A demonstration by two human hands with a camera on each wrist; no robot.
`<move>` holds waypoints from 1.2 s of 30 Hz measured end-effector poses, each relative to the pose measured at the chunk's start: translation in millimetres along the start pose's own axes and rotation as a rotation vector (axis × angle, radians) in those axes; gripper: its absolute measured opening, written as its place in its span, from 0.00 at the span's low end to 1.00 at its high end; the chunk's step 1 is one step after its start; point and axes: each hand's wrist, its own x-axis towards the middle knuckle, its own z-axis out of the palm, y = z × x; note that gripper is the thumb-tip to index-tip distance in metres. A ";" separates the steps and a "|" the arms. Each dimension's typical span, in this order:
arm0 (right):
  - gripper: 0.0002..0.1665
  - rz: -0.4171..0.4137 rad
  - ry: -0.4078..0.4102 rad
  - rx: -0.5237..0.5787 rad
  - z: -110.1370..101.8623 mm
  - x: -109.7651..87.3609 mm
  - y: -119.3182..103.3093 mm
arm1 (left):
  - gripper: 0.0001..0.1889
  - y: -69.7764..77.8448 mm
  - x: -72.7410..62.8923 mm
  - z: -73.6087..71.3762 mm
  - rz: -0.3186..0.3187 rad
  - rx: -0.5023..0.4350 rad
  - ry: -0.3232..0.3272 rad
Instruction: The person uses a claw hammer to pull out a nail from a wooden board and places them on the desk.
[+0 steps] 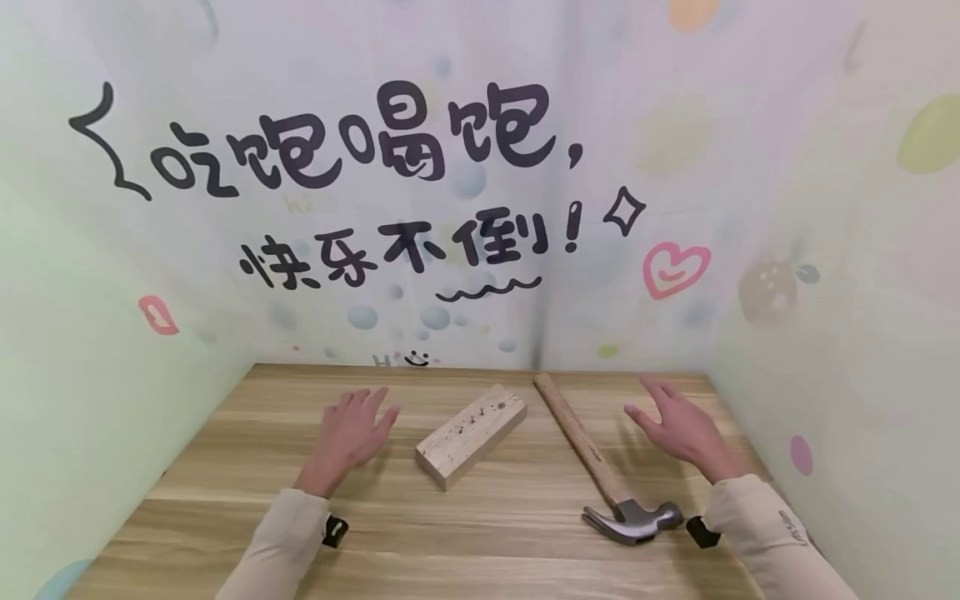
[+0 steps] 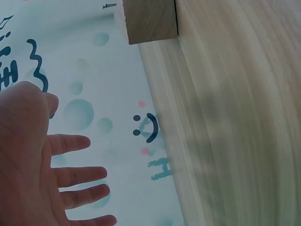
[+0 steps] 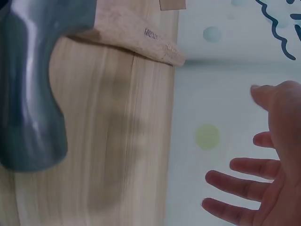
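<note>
A pale rectangular wooden block (image 1: 471, 435) lies at a slant on the table, with several dark marks along its top. In the left wrist view, a small nail-like shape (image 2: 109, 5) shows beside the block's upper face. Right of the block lies a claw hammer (image 1: 585, 454), its wooden handle pointing to the back wall and its metal head near the front. My left hand (image 1: 352, 433) hovers left of the block, fingers spread and holding nothing. Over the table to the right of the hammer, my right hand (image 1: 684, 429) is held with its fingers extended, touching nothing.
The wood-grain table (image 1: 487, 550) meets a printed back wall (image 1: 450, 333) with dark lettering. Side walls (image 1: 847, 333) close in on the left and right. Each sleeved forearm has a black wrist device (image 1: 335, 531) under it.
</note>
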 end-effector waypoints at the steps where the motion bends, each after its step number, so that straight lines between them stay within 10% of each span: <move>1: 0.42 0.004 -0.007 0.020 1.8 0.9 0.0 | 0.31 0.9 -0.2 1.0 -0.002 -0.004 -0.004; 18: 0.34 0.091 -0.228 0.312 28.7 15.3 -9.8 | 0.28 19.7 -1.7 25.7 -0.073 -0.076 -0.051; 36: 0.20 0.429 -0.306 0.612 62.2 23.7 -40.8 | 0.30 65.6 -2.4 46.0 -0.259 -0.163 -0.160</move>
